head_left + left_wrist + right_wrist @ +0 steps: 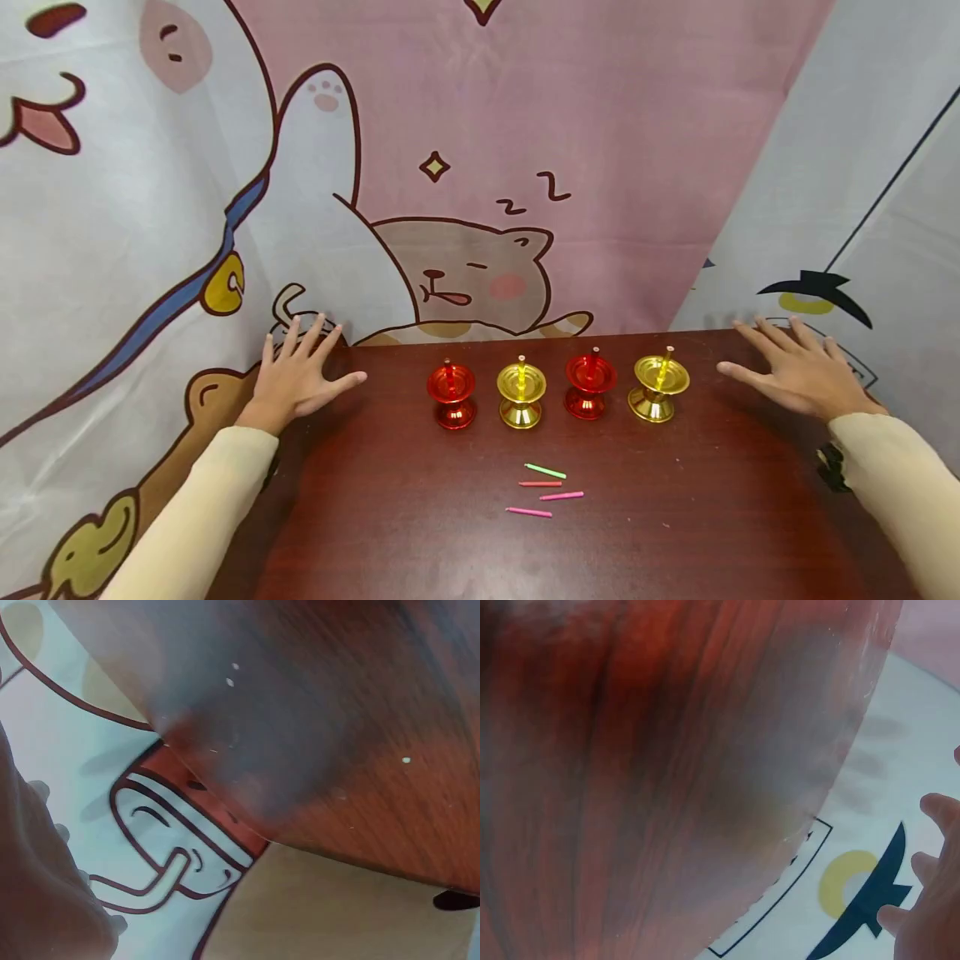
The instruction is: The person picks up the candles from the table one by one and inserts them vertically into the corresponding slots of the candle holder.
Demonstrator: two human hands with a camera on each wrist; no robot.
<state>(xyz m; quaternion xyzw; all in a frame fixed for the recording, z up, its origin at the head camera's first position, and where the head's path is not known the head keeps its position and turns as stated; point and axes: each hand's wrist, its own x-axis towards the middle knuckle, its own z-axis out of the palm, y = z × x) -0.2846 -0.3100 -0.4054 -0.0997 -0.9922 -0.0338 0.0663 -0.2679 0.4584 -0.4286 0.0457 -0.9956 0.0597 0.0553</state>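
My left hand [302, 375] is spread over the table's left back corner, fingers straight, holding nothing. On the far right my right hand [802, 371] is likewise spread and bare. Between them a row of small metallic candle holders runs along the back: a red holder [455, 410], a gold holder [521, 412], another red holder [587, 402] and another gold holder [654, 403]. Each has a thin candle upright in its cup, such as the yellow candle [521, 379]. In front lie a green candle [545, 471], a red candle [540, 483] and two pink candles, one the nearest pink candle [529, 512].
The dark red-brown table [420, 533] has a glossy top with a few tiny specks. A cartoon-printed cloth [637, 167] hangs right behind its back edge and along both sides. Both wrist views show mostly the table's corner and this cloth.
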